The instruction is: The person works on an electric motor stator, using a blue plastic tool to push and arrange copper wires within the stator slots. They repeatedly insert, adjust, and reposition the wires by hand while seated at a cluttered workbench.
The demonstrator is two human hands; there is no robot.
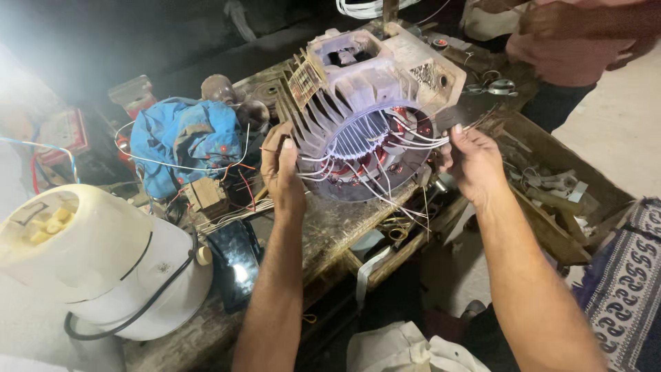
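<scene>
Two hands are working at the open end of a finned motor housing (372,103), which is lying tilted on its side on a worn wooden workbench (330,227). The left hand (282,169) is closing its fingers on a few of the white lead wires (385,182) at the housing's left rim; the right hand (475,162) is pinching another bundle of the same wires at the right rim, thumb pressed to fingers. Judging by the layout, the copper winding (406,131) is already sitting in the slots, while the leads are hanging loose and unbundled, so sorting and tying appear to be remaining. A small plate with printed stripes (304,81) is sitting on the housing's upper left corner; its markings are too small to make out. Left of the housing a blue cloth (179,141) is lying over red and white wiring, and nearer the camera a white plastic appliance (96,262) with a black cord is standing. A second person in a pink shirt (564,48) is standing beyond the bench, well apart.
</scene>
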